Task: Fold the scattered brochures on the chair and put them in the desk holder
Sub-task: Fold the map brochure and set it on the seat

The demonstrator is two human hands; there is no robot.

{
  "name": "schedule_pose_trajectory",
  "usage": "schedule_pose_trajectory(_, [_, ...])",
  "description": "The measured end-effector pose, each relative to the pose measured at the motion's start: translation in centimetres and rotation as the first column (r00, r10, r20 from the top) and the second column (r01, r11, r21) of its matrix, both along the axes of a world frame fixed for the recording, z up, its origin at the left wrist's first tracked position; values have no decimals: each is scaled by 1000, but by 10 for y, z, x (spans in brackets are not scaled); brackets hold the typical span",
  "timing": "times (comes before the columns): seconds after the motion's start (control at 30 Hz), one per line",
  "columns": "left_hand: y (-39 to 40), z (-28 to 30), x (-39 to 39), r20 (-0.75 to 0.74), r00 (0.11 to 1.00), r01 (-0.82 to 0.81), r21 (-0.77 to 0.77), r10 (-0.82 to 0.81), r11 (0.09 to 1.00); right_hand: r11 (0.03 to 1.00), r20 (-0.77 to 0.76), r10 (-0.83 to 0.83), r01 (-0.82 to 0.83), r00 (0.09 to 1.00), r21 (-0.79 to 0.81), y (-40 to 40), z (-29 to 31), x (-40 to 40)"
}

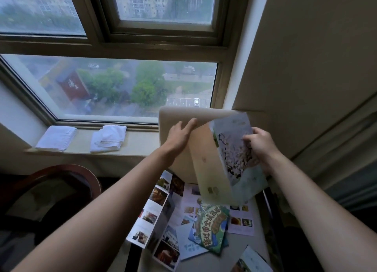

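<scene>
Right hand (260,144) grips a big brochure (230,159) above the chair (175,116), while left hand (179,136) lies flat and open against it.

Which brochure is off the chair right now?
The pale flower-print brochure, half folded and held up in the air by the right hand. The green cartoon-cover brochure and the photo-panel brochure lie on the seat.

Two folded white towels, one flat (56,138) and one stacked (109,138), lying apart on the window sill (138,141) beneath a large window (122,88); dark wooden armchair (61,182) at lower left.
</scene>
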State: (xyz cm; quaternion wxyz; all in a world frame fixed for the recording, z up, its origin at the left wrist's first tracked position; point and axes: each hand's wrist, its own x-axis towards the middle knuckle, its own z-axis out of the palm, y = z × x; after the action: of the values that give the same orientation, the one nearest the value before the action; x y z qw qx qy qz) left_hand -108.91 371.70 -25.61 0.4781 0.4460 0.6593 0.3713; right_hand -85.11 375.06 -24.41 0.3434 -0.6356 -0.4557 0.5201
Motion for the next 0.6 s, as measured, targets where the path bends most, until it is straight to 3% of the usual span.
schedule_pose_trajectory(0.07, [-9, -5, 15, 89, 996, 0, -53, 4, 999, 998, -64, -55, 54, 996, -15, 0, -1, -2])
schedule_pose_trajectory(0.17, [-16, -8, 36, 426, 871, 295, -50, -247, 954, 997, -126, -65, 58, 990, -52, -2, -5, -7])
schedule_pose_trajectory(0.23, [-19, -5, 51, 463, 812, 397, 7, -355, 918, 996, -127, -62, 53, 990, -73, -5, -12, -12])
schedule_pose_trajectory(0.3, [-17, -2, 65, 363, 886, 301, 20, -288, 953, 998, 7, -53, 54, 999, -43, -9, -19, -17])
schedule_pose_trajectory(0.37, [-15, -2, 74, 163, 972, 165, 48, -171, 985, 995, 212, -99, 90, 972, 49, -13, -25, -19])
schedule_pose_trajectory(0.4, [-13, -2, 76, 57, 990, 122, 76, -126, 990, 990, 244, -123, 102, 962, 95, -17, -26, -19])
schedule_pose_trajectory(0.43, [-12, -4, 77, -33, 994, 104, 103, -101, 989, 990, 212, -106, 83, 971, 111, -23, -26, -20])
schedule_pose_trajectory(0.53, [-13, -5, 86, -168, 966, 226, 164, -198, 960, 997, -137, 79, -80, 987, -5, -38, -23, -28])
schedule_pose_trajectory(0.6, [-15, -6, 93, -108, 922, 386, 187, -371, 904, 995, -124, 95, -96, 988, -2, -41, -22, -31])
